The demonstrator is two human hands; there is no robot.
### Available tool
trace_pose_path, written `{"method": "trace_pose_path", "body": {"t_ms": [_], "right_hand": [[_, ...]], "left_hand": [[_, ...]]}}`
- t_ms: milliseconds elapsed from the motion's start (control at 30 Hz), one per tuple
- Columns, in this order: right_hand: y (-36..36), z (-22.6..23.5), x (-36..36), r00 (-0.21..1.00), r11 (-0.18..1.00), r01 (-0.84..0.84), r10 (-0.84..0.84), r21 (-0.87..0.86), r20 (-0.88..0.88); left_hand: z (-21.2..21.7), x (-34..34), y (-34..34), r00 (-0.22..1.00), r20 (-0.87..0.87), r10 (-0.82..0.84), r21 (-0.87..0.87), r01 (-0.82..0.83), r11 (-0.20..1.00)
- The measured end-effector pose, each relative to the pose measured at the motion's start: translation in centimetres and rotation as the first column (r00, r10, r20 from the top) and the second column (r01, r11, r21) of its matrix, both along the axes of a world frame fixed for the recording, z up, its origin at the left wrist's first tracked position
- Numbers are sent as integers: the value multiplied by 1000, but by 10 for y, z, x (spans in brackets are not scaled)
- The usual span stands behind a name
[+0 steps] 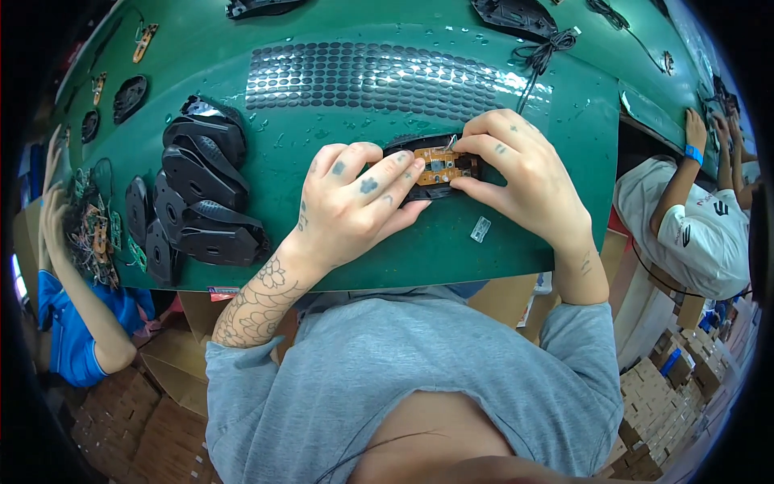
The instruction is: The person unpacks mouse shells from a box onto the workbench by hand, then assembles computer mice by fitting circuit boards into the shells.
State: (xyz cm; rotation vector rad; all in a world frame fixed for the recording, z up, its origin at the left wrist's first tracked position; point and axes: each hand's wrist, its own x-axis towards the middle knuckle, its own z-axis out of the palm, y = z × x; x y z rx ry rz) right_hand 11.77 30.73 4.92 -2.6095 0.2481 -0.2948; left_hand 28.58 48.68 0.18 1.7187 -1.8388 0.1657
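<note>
Between my hands, on the green table, lies a black computer mouse base [429, 194] with an orange circuit board [436, 167] set in it. My left hand [351, 194] grips the left side of the base, fingertips resting on the board. At the other end, my right hand [524, 173] curls its thumb and fingers around the base. Pale wire ends show by its index finger; whether it pinches them I cannot tell. A small clear plastic piece [480, 229] lies just below. Left of my left hand, black mouse shells [201, 173] are piled up overlapping.
A clear sheet of round black pads [347, 77] spans the table behind my hands. A coiled black cable [548, 52] runs by another mouse shell [516, 18]. Loose circuit boards [97, 238] are heaped at left. Co-workers' arms [89, 282] flank both sides; cardboard boxes [657, 411] stand below.
</note>
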Motion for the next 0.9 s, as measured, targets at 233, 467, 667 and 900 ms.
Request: {"method": "trace_pose_path", "body": {"t_ms": [233, 467, 667, 900], "right_hand": [[5, 2, 0, 999, 997, 34, -36, -67, -27], [6, 0, 1, 999, 993, 30, -33, -115, -22], [5, -8, -5, 998, 995, 63, -62, -80, 13], [-10, -2, -19, 992, 987, 89, -100, 134, 78]], "left_hand": [[4, -4, 0, 999, 31, 23, 29, -24, 999], [-1, -12, -2, 999, 43, 16, 14, -16, 1000], [-3, -19, -3, 999, 23, 33, 36, -34, 999], [-5, -19, -6, 999, -10, 31, 7, -31, 999]]}}
